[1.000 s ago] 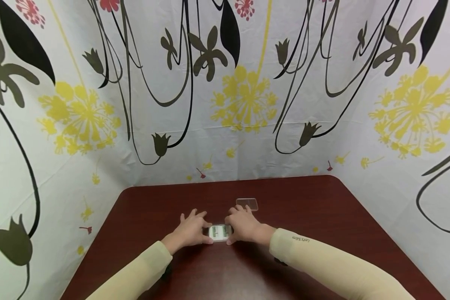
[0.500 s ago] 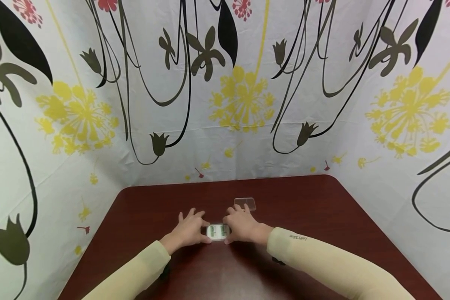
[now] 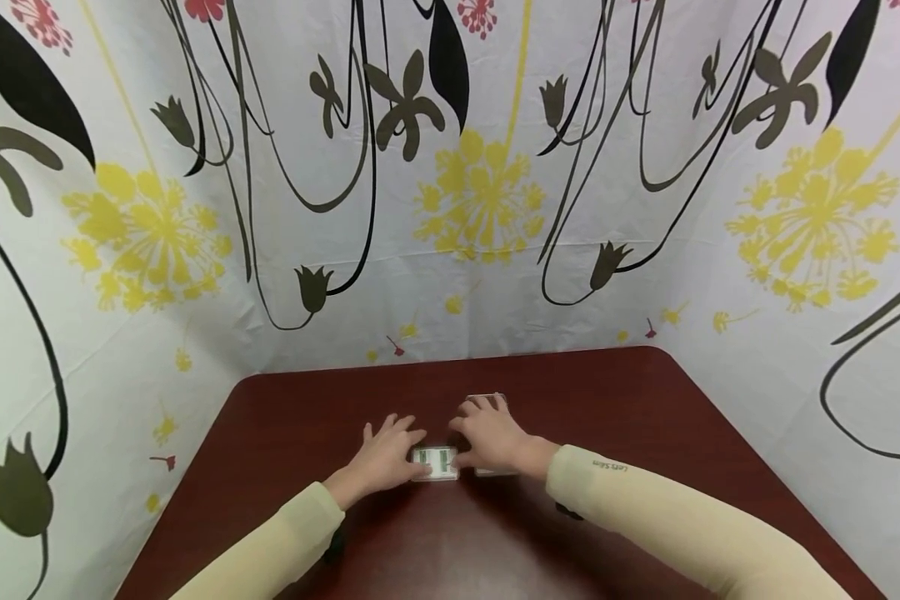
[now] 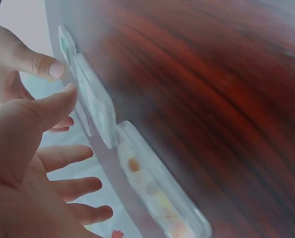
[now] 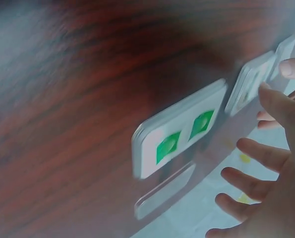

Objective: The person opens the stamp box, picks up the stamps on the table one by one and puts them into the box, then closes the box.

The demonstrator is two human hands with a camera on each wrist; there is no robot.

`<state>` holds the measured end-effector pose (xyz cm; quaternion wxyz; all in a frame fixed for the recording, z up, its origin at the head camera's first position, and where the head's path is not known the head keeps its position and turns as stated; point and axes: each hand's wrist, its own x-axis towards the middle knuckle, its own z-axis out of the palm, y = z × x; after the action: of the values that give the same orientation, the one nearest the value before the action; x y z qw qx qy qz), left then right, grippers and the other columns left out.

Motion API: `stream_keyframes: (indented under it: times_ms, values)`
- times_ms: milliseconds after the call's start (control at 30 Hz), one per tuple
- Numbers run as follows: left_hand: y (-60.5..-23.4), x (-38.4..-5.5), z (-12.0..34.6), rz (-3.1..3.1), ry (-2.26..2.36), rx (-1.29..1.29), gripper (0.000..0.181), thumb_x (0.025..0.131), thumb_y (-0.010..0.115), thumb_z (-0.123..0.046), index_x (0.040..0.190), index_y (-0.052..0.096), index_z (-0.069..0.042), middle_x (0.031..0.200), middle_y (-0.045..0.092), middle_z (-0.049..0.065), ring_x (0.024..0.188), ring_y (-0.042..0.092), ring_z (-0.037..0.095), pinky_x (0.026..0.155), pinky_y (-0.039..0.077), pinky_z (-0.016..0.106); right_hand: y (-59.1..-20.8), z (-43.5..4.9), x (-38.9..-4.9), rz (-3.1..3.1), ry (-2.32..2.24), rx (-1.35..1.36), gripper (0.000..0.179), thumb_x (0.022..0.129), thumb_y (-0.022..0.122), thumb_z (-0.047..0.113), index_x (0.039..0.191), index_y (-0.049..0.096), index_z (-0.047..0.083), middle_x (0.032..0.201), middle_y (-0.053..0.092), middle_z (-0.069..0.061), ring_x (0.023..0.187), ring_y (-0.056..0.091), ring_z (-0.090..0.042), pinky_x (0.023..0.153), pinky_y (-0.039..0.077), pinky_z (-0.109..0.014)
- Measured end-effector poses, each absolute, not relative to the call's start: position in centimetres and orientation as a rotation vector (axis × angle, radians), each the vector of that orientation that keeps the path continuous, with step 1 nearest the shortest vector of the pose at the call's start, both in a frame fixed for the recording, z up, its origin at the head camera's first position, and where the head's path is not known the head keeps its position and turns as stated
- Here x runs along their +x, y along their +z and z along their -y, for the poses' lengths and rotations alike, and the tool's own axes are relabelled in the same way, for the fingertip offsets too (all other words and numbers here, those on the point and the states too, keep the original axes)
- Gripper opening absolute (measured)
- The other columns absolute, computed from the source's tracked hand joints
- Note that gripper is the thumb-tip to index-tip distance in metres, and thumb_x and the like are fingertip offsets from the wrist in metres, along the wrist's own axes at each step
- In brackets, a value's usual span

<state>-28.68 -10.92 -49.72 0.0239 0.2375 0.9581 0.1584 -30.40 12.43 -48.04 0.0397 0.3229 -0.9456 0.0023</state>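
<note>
Three small stacks of rounded-corner picture cards stand in a row on the table. The middle stack (image 3: 437, 463) lies between my hands. My left hand (image 3: 381, 457) hovers beside its left end, fingers spread and the thumb right at its edge. My right hand (image 3: 492, 440) is spread beyond its right end, thumb tip close to it. The right-hand stack (image 5: 181, 141) shows two green pictures; my right hand mostly covers it in the head view. The left-hand stack (image 4: 159, 181), with orange and yellow pictures, is hidden under my left hand in the head view.
A clear flat plastic piece (image 5: 166, 192) lies behind the right-hand stack, partly covered by my right fingers in the head view. The dark red wooden table (image 3: 450, 550) ends at a flower-printed white cloth wall (image 3: 420, 275) at the back and sides.
Both hands have loosened from the ends of the middle stack. My right hand has moved slightly right and away, uncovering an edge of the right-hand stack; my left fingers have spread.
</note>
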Motion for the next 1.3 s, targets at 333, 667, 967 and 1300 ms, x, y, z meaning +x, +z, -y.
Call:
stream_keyframes:
  times_ms: [333,667,967,1300]
  values:
    - [-48.8,-30.8,8.5,-2.979,0.646,0.713,0.06,0.094,0.071,-0.044,0.144,0.057,-0.014,0.155,0.039,0.016,0.146,0.025,0.046,0.105,0.015,0.079,-48.0,-15.8,-32.9,2.922,0.032,0.91,0.053,0.089,0.073,0.052,0.131,0.067,0.021,0.138,0.053,-0.006,0.137,0.038,-0.035,0.11,0.02,-0.07]
    - [-48.6,-34.3,4.9,-2.931,0.754,0.655,0.058,0.096,0.068,-0.042,0.148,0.054,-0.019,0.157,0.036,0.018,0.146,0.022,0.047,0.106,0.014,0.078,-48.6,-19.3,-35.1,2.953,0.047,0.794,0.058,0.091,0.073,0.048,0.138,0.062,0.017,0.139,0.052,-0.012,0.135,0.039,-0.039,0.108,0.023,-0.071]
    - [-49.9,-36.1,3.7,-2.891,0.743,0.611,0.064,0.093,0.071,-0.042,0.149,0.052,-0.017,0.158,0.031,0.023,0.145,0.013,0.056,0.104,0.008,0.081,-50.4,-22.3,-37.1,3.049,0.053,0.661,0.068,0.09,0.07,0.055,0.145,0.055,0.018,0.147,0.045,-0.018,0.138,0.033,-0.045,0.107,0.02,-0.074]
    - [-50.5,-37.3,2.3,-2.921,0.566,0.562,0.072,0.09,0.072,-0.052,0.152,0.049,-0.024,0.161,0.024,0.024,0.148,0.005,0.053,0.105,0.01,0.08,-49.6,-22.7,-37.7,3.177,0.182,0.575,0.072,0.088,0.071,0.059,0.149,0.052,0.026,0.152,0.04,-0.019,0.138,0.032,-0.047,0.104,0.02,-0.077]
